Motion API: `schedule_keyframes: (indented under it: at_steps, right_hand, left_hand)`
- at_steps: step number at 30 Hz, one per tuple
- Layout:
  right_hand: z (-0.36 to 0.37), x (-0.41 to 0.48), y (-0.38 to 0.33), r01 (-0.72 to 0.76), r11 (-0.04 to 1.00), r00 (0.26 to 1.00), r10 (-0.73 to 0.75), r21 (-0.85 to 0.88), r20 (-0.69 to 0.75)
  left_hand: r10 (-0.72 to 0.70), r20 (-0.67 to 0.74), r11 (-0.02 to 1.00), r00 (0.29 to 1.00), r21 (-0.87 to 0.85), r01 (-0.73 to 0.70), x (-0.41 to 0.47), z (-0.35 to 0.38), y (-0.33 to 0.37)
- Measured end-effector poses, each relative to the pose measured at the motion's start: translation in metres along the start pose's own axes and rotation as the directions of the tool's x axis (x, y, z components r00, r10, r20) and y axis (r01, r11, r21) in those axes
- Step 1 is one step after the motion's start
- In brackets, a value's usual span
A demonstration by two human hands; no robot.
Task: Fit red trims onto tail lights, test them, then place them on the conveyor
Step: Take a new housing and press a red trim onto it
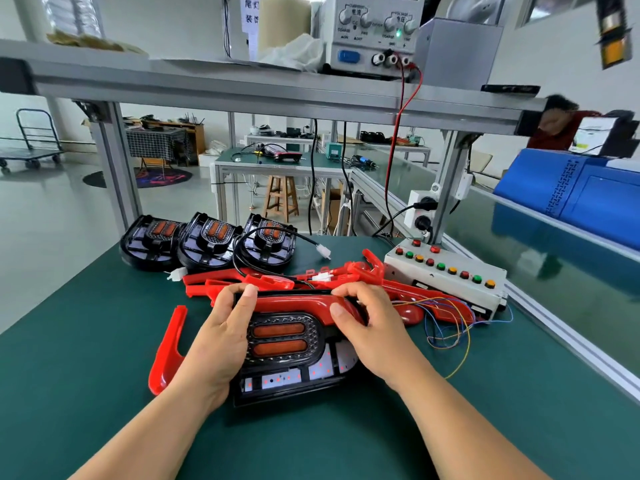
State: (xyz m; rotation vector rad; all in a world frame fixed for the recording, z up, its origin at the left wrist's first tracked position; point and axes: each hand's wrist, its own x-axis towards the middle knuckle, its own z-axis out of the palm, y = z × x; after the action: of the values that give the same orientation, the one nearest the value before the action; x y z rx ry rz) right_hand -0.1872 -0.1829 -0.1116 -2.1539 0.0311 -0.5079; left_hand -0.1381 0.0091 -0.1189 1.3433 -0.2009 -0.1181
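— Your black oval tail light (280, 341) with two orange lenses lies flat at the middle of the green worktop (86, 323). The glossy red plastic trim (294, 303) runs across its far edge.

— Your left hand (221, 339) grips the lamp's left end, with the fingers curled over the far side and the thumb on the trim.

— Your right hand (370, 327) is curled round the trim's right end, and its thumb presses on top.

— Just behind your hands sits a heap of loose red trims (370, 268). One single red trim (168, 348) lies beside your left wrist.

— Three more black tail lights (207, 240) line the worktop's far edge. The white push-button box (446, 275) sits at the right edge, beside the green conveyor belt (554, 289).
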Motion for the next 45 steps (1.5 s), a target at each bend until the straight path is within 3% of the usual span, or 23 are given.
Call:
schedule_keyframes:
  at_steps: [3, 6, 9, 15, 23, 28, 34, 45]
  right_hand:
    - [0.0, 0.0, 0.006, -0.131, 0.953, 0.991, 0.126, 0.271, 0.036]
    - [0.0, 0.002, 0.009, -0.296, 0.817, 0.954, 0.277, 0.496, 0.112]
    - [-0.003, 0.003, 0.011, -0.327, 0.731, 0.945, 0.257, 0.599, 0.202]
    - [-0.003, 0.002, 0.011, -0.219, 0.744, 0.975, 0.18, 0.632, 0.127]
    - [-0.005, -0.002, 0.008, -0.217, 0.747, 0.971, 0.097, 0.629, 0.219]
    - [-0.005, -0.002, 0.01, -0.21, 0.674, 0.977, 0.109, 0.708, 0.185]
    - [-0.004, -0.004, 0.007, -0.133, 0.746, 0.988, 0.046, 0.653, 0.149]
    - [0.005, -0.004, 0.009, -0.045, 0.772, 0.999, 0.027, 0.634, 0.038]
  left_hand:
    - [-0.001, 0.02, 1.0, 1.0, -0.009, 0.001, -0.001, 0.0, 0.003]
    - [0.022, 0.042, 0.999, 0.999, -0.029, -0.021, -0.002, -0.001, 0.003]
    - [0.046, 0.068, 0.998, 0.997, -0.055, -0.042, -0.004, -0.001, 0.005]
    - [0.011, 0.115, 0.981, 0.993, -0.192, 0.011, -0.004, 0.001, 0.005]
    - [0.041, 0.088, 0.98, 0.995, -0.198, -0.023, -0.003, -0.005, 0.003]
    - [0.047, 0.122, 0.982, 0.991, -0.187, -0.024, -0.004, -0.003, 0.002]
    - [0.057, 0.097, 0.978, 0.994, -0.207, -0.036, -0.004, -0.002, 0.002]
    - [0.049, 0.083, 0.973, 0.995, -0.228, -0.029, -0.006, 0.001, 0.003]
